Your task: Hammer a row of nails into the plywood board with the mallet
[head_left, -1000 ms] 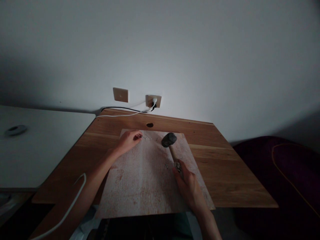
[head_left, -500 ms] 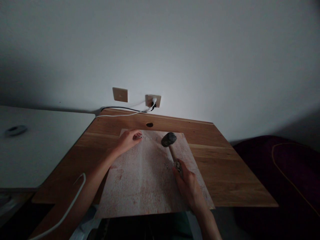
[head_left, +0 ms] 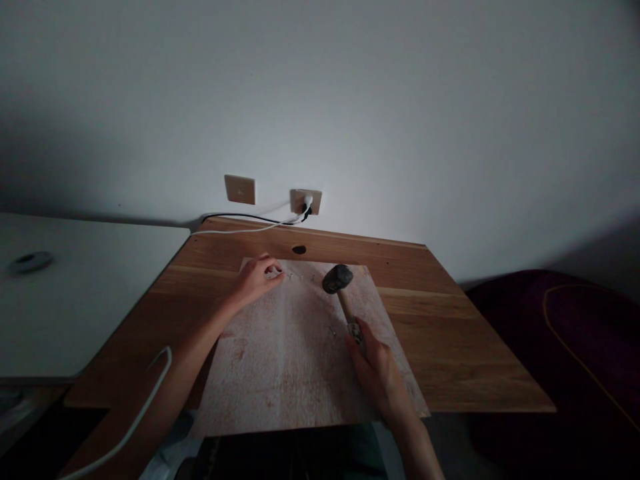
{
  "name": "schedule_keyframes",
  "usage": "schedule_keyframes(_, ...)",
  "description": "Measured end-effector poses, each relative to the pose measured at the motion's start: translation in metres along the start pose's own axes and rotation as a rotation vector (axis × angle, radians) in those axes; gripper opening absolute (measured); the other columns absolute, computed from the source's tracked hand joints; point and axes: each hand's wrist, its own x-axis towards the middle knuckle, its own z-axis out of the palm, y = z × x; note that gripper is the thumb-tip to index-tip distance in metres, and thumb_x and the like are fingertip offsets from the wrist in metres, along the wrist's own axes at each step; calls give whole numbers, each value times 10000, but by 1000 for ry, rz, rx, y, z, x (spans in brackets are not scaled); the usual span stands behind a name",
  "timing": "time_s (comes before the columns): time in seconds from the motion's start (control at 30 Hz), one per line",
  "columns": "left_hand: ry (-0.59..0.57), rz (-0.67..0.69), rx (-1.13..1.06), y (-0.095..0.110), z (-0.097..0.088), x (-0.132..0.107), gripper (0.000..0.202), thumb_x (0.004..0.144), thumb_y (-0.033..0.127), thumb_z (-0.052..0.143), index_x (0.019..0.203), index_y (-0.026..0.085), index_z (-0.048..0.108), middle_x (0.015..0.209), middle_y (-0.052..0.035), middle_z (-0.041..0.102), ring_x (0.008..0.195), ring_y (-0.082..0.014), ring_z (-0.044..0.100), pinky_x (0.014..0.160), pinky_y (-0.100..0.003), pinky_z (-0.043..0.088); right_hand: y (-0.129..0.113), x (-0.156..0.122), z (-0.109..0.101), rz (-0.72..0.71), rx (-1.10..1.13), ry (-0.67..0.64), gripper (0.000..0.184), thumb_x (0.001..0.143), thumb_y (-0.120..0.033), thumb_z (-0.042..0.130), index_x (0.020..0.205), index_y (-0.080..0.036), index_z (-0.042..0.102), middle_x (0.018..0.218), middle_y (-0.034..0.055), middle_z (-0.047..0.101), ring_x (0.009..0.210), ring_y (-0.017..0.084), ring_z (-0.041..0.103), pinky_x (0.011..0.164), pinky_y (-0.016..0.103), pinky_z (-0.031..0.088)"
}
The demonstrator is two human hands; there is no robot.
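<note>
A: What moved?

B: Very little. The left hand (head_left: 256, 281) shifted slightly, and its curled fingers (head_left: 273, 269) sit a touch higher than a second ago. Fingertips are together at the top of the board, just left of the row of small bright steel nails (head_left: 301, 275). Can't tell if they're pinching one; too small in this light.

A: Right side?

B: The right hand (head_left: 376, 375) is clamped around the mottled grip of a dark-headed, wooden-handled hammer (head_left: 338, 279). No real change there. Hammer head is near the top edge of the board, right of the nails, with the handle slanting back to the hand. Can't tell if the head is touching.

A: Surface?

B: A pale, rust-stained square board (head_left: 283, 377) lying on a warm-brown wooden desk (head_left: 443, 353).

A: Counts?

B: One hammer, two hands. Three nails visible in the top row, plus one lone nail (head_left: 332, 331) lower down, just left of the handle. Count could be off; they're tiny. Two cables, one white and one black, run to a white plug (head_left: 307, 201) in the wall socket. One blank beige wall plate (head_left: 240, 190) sits beside it.
</note>
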Motion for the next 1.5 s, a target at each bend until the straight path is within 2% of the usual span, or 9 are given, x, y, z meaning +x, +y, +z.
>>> schedule_keyframes(0.23,-34,1,0,-4,1,-1,67,820,188,793,819,197,726,782,22,611,689,-127,562,674,-246,438,5,0,3,2,14,9,617,1019,-474,408,1437,-61,596,922,154,819,795,297,787,700,356,576)
schedule_keyframes(0.4,-29,-12,-7,-4,2,0,60,842,167,792,849,198,741,771,25,614,684,-125,567,675,-244,442,1,1,0,-9,35,3,627,1012,-471,407,1437,-47,588,1098,204,811,957,317,791,787,373,590)
schedule_keyframes(0.6,-54,-9,-26,-5,2,0,51,871,147,760,874,198,763,793,13,623,701,-129,593,684,-247,460,0,1,-1,-9,26,-6,647,1009,-465,398,1439,-18,580,1019,206,818,901,316,797,755,371,593)
schedule_keyframes(0.73,-75,14,-47,-4,1,0,74,894,142,725,893,196,775,827,-6,650,739,-141,626,711,-257,487,0,0,-1,-4,19,-15,613,1010,-446,412,1439,-45,587,998,183,821,843,305,800,712,367,598)
schedule_keyframes(0.9,-116,53,-14,-3,0,-1,151,934,144,660,948,208,796,870,-31,679,798,-166,643,757,-285,499,3,1,1,-38,29,47,524,993,-417,454,1385,-125,644,1039,151,828,952,304,803,775,362,613)
schedule_keyframes(1.03,-124,63,-11,-3,1,-2,172,951,152,629,997,203,786,898,-35,662,807,-164,638,763,-286,501,2,2,1,-26,0,31,548,1001,-419,435,1401,-101,631,1034,162,829,942,309,801,784,377,618)
schedule_keyframes(1.13,-85,55,25,-1,1,-3,160,945,232,685,1084,200,757,882,-16,625,780,-159,619,757,-286,490,0,2,0,-17,1,8,581,1007,-436,413,1421,-78,610,1068,175,823,976,307,798,814,372,615)
schedule_keyframes(1.27,-44,31,82,0,1,-3,114,907,302,768,950,203,732,840,4,593,771,-160,598,731,-278,461,1,2,0,-38,32,5,589,1008,-437,405,1410,-59,614,1113,198,810,989,302,797,798,349,613)
schedule_keyframes(1.5,-85,9,43,-4,3,-3,40,911,182,724,889,212,736,857,-2,619,774,-156,619,727,-280,472,2,2,1,-30,3,14,601,1006,-458,405,1412,-65,608,1026,190,820,906,313,801,743,361,603)
